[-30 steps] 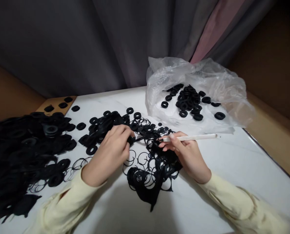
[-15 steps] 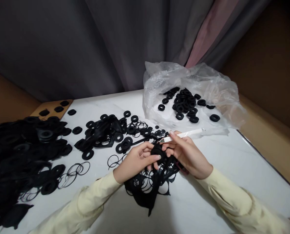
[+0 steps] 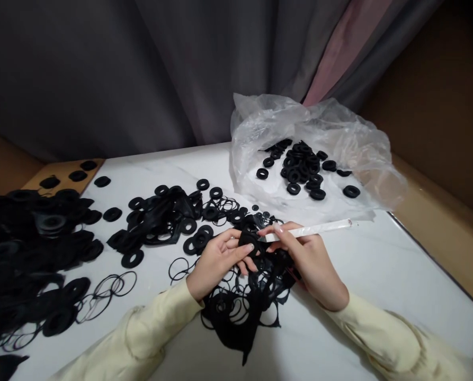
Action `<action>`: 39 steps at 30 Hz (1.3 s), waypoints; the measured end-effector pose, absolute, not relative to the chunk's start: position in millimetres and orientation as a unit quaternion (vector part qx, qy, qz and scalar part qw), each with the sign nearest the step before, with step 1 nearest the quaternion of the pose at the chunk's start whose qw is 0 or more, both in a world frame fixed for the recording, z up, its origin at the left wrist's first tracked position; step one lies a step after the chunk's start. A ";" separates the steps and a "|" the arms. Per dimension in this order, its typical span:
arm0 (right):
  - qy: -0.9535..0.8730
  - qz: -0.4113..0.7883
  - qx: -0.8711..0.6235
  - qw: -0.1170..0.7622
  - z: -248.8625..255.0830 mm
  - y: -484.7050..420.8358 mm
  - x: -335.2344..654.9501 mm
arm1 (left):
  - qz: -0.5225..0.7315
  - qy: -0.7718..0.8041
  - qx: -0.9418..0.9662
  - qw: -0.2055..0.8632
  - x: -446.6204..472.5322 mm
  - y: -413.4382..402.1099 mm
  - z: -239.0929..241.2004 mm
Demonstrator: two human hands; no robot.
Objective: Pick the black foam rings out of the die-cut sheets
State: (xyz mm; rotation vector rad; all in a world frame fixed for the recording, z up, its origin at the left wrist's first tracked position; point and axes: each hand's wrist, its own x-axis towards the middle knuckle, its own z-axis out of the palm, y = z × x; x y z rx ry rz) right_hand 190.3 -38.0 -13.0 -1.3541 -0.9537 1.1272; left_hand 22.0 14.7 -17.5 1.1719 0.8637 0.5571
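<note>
My left hand [image 3: 217, 261] pinches a small black rubber piece [image 3: 247, 242] between thumb and fingers, just above a heap of thin black trimmings [image 3: 242, 301]. My right hand [image 3: 308, 260] is closed on a thin white stick [image 3: 319, 228] that points right, its near tip touching the black piece. Both hands meet over the middle of the white table [image 3: 379, 275]. Loose black rings [image 3: 198, 237] lie just left of my left hand.
A crumpled clear plastic bag [image 3: 331, 132] at the back right holds several black rings [image 3: 300, 169]. A large pile of black rubber sheets and rings [image 3: 25, 248] covers the left side. Grey curtains hang behind; brown cardboard flanks the table.
My left hand left the ring cluster at centre left and came right to meet my right hand, now pinching a black piece. The stick's near tip now touches it.
</note>
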 end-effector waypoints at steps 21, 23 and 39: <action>-0.466 0.492 -0.536 0.503 -10.9 -37.2 191.5 | 0.230 0.379 0.553 0.705 20.3 16.7 -24.4; -0.465 0.496 -0.543 0.492 -9.8 -36.3 192.6 | 0.227 0.378 0.557 0.703 20.4 16.7 -24.4; -0.477 0.548 -0.514 0.456 -8.6 -34.5 198.3 | 0.220 0.390 0.573 0.686 16.8 14.2 -22.0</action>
